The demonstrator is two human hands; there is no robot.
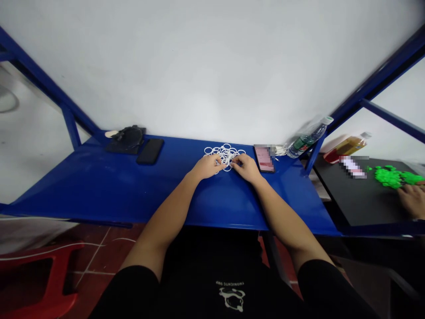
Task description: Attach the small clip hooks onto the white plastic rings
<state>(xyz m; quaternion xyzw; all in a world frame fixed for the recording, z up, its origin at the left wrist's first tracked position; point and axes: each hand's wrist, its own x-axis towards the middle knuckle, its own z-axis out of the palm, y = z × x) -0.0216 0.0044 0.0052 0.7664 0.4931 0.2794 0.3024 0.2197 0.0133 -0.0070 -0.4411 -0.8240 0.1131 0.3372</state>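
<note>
A loose heap of thin white rings (226, 152) lies on the blue table (139, 188), near the wall. My left hand (207, 166) reaches into the heap from the left, thumb and forefinger closed on a white ring at its near edge. From the right comes my right hand (246, 168), its fingertips pinched together on a white ring. The fingertips of both hands are a short way apart. How many rings each hand holds is too small to make out.
Left on the table are a black phone (150, 151) and a dark bundle (128, 139). To the right are a lit phone (264, 158), a white cable (281, 150) and a plastic bottle (307, 141). Another person's hand (412, 200) touches green pieces (389, 176) on a black table.
</note>
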